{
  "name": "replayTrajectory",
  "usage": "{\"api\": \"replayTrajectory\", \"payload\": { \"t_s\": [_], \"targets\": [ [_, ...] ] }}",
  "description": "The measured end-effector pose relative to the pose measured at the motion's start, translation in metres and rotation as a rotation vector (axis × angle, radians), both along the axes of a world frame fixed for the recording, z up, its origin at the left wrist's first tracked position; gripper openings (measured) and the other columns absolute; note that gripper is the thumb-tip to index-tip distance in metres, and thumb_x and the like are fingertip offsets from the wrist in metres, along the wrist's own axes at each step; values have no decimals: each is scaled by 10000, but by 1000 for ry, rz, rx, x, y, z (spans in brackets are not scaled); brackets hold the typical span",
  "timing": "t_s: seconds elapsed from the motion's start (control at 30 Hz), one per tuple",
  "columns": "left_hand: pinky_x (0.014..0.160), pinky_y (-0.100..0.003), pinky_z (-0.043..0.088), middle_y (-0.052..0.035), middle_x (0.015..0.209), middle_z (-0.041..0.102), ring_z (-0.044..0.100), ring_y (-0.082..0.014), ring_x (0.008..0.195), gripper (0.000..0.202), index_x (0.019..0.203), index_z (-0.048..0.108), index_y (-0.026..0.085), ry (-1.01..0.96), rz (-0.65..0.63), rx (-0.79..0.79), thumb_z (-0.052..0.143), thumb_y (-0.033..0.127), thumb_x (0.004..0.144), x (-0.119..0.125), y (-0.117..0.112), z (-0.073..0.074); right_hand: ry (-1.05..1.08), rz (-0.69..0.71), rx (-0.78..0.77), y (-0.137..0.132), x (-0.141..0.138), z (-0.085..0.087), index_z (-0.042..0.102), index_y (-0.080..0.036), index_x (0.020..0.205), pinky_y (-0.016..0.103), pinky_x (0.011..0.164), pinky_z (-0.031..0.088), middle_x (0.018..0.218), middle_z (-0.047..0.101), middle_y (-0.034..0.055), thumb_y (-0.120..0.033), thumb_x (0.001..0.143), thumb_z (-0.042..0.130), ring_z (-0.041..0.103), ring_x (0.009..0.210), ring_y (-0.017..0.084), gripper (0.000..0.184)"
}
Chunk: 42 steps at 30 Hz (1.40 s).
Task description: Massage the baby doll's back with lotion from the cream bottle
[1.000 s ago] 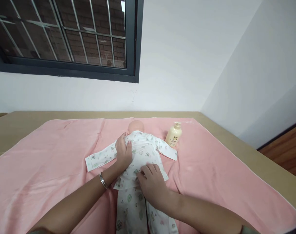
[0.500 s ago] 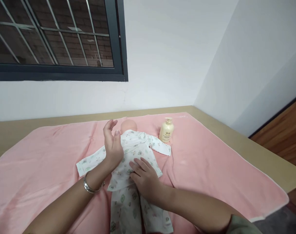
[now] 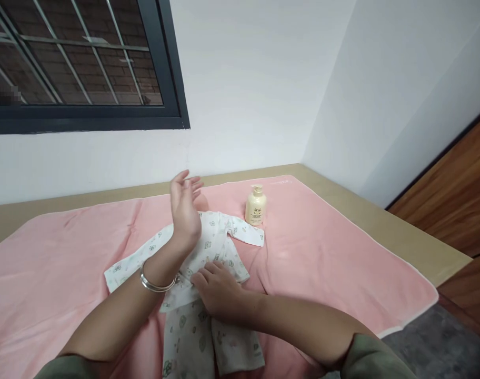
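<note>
A baby doll lies face down, with its rounded head (image 3: 201,202) partly behind my left hand. It wears a white printed shirt (image 3: 212,231) and matching trousers (image 3: 188,337). My left hand (image 3: 186,210) is raised over the doll's upper back, wrist bent back and fingers apart, holding nothing. A silver bangle (image 3: 157,286) circles that wrist. On the shirt's lower back rests my right hand (image 3: 217,290), its fingers bent and their tips partly hidden; I see nothing held in it. Beside the doll's right-hand sleeve stands a pale yellow pump bottle (image 3: 256,206).
Under the doll a pink blanket (image 3: 319,263) covers most of a tan tabletop (image 3: 342,210). A white wall (image 3: 240,95) and a dark-framed, barred window (image 3: 177,79) rise behind it. Wood-grain panelling (image 3: 441,189) is at the right, above grey floor (image 3: 453,342).
My right hand's fingers, stretched out on the shirt before, are now more bent. My left hand has lifted slightly and its fingers spread. The whole view has shifted, moving the scene leftward.
</note>
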<state>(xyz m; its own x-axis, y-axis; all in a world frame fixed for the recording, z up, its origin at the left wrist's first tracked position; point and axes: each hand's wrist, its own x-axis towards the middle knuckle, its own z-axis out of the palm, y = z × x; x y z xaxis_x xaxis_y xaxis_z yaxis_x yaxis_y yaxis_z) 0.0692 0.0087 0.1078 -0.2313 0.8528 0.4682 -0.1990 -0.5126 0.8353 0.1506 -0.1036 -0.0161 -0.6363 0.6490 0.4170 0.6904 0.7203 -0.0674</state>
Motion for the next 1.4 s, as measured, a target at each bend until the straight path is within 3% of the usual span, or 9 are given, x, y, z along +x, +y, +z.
{"api": "replayTrajectory", "payload": {
  "t_s": [0.2, 0.3, 0.43, 0.7, 0.87, 0.97, 1.03, 1.23, 1.4],
  "targets": [
    [861, -429, 559, -204, 1122, 651, 667, -281, 1047, 401, 1134, 575, 126, -189, -554, -790, 339, 388, 943, 43, 29, 4, 259, 229, -241, 11, 39, 44, 517, -254, 1266, 313, 912, 472, 1097, 695, 9, -260, 907, 469, 618, 1025, 181, 362],
    [788, -420, 580, -231, 1170, 632, 666, -294, 1056, 441, 1230, 540, 99, -230, -644, -1038, 345, 359, 932, 61, 50, -1, 428, -193, 22, 48, 83, 75, 514, -251, 1347, 386, 1003, 428, 1214, 659, 43, -154, 892, 327, 579, 1140, 214, 502],
    [757, -405, 585, -223, 1179, 626, 675, -279, 1025, 479, 1286, 507, 100, -227, -629, -1065, 319, 368, 936, 83, 71, -4, 370, -641, 171, 109, 129, 100, 479, -68, 1389, 446, 1140, 277, 1421, 510, 161, -52, 800, 387, 405, 1348, 266, 597],
    [690, -404, 578, -198, 964, 677, 701, -272, 823, 480, 1168, 563, 77, -213, -628, -1113, 275, 393, 949, 114, 63, -15, 239, -643, 117, 138, 135, 75, 569, -83, 1307, 429, 1200, 121, 1382, 570, 131, -26, 717, 418, 419, 1357, 205, 612],
    [667, -449, 568, -215, 927, 677, 696, -308, 800, 458, 1121, 569, 45, -217, -707, -1191, 340, 400, 945, 100, 41, -19, 290, -756, 78, 140, 130, 100, 666, -111, 1152, 563, 1165, 80, 1159, 697, 150, -64, 805, 370, 587, 1176, 254, 458],
    [690, -417, 563, -227, 952, 679, 694, -307, 851, 480, 1110, 582, 25, -224, -766, -1181, 356, 417, 949, 74, 24, -13, 296, -832, 105, 136, 108, 122, 657, -71, 1152, 652, 1119, 83, 1193, 664, 220, -112, 851, 370, 528, 1236, 333, 418],
    [733, -396, 561, -201, 968, 691, 693, -285, 884, 479, 1103, 597, 55, -263, -815, -1100, 311, 415, 967, 53, 11, -8, 298, -801, 125, 129, 81, 129, 603, -50, 1242, 654, 1121, 94, 1352, 557, 240, -141, 883, 367, 419, 1336, 355, 438],
    [1009, -443, 476, -116, 1200, 674, 625, -266, 1152, 476, 1250, 572, 188, -468, -996, -720, 298, 462, 971, -19, -23, 8, 338, -325, 53, 78, -10, 116, 400, -80, 1456, 579, 1191, 26, 1518, 402, 153, -310, 1006, 281, 249, 1454, 283, 519],
    [1081, -440, 421, -168, 1397, 545, 504, -256, 1325, 640, 1410, 423, 120, -598, -856, -559, 218, 543, 976, -73, -26, 28, 343, 102, 47, 39, -27, 99, 360, -81, 1477, 559, 1197, 129, 1567, 310, 143, -357, 989, 359, 186, 1480, 282, 560]
  ]
}}
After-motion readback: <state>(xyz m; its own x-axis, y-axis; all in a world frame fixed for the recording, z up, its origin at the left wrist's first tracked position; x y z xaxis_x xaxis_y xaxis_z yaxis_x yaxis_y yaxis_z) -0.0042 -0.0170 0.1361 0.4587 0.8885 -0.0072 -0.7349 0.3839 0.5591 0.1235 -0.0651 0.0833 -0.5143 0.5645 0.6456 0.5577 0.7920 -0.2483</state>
